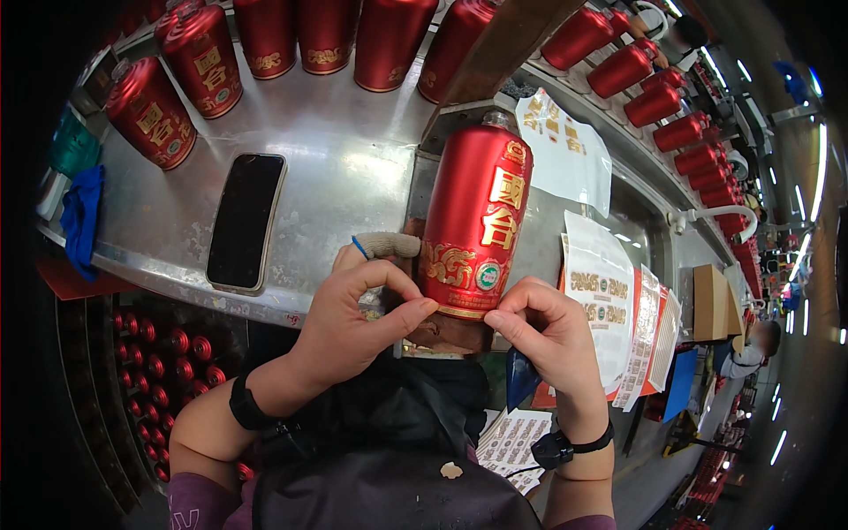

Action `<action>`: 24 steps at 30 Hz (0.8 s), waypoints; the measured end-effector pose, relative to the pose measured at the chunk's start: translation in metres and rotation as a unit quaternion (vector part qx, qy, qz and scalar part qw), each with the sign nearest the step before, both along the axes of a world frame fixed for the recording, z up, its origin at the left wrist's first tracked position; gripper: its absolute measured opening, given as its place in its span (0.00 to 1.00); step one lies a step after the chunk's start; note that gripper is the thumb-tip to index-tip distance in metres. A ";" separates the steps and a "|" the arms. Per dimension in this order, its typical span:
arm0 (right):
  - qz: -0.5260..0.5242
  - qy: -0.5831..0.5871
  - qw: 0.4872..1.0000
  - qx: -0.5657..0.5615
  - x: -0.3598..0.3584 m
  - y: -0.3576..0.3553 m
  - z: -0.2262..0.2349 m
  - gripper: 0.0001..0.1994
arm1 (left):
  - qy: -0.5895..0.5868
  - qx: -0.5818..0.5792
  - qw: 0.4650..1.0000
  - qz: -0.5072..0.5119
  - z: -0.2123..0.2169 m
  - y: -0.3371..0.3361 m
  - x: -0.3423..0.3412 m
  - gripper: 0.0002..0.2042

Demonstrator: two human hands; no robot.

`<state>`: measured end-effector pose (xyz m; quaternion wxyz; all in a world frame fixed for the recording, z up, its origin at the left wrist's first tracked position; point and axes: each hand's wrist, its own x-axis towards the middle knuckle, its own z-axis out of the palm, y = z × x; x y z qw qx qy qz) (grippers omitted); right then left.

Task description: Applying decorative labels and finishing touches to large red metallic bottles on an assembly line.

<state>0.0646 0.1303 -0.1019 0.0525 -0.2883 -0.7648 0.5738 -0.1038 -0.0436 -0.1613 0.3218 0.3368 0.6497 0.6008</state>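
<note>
A red bottle [464,212] with raised gold lettering, a gold dragon-like band and a round green-and-white emblem lies in front of me, its neck pointing away. My left hand [353,305] is at the lower left of its base, thumb and a finger pinched together. Another finger of that hand wears a knitted cover [389,245] with a blue edge and rests against the bottle's side. At the lower right of the base, my right hand [552,331] is also pinched, fingertips by the bottom rim. Whatever is between either pinch is too small to make out.
A black-screened phone [246,221] lies on the metal table [353,177] to the left. More red bottles [152,115] stand along the far side. Sticker sheets [601,283] lie at the right, others [521,442] below. A blue cloth [82,221] hangs at the left edge.
</note>
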 end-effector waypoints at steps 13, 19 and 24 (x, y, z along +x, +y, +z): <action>-0.005 -0.031 0.999 0.042 -0.004 -0.002 0.003 0.11 | -0.067 0.012 0.997 0.024 -0.014 -0.005 -0.004 0.17; -0.011 -0.053 0.999 0.002 -0.002 0.000 0.001 0.11 | 0.257 -0.001 0.966 -0.019 -0.012 0.009 -0.005 0.42; -0.014 -0.076 0.995 -0.066 0.004 0.013 -0.005 0.08 | 0.298 -0.001 0.954 -0.021 0.001 0.012 -0.009 0.42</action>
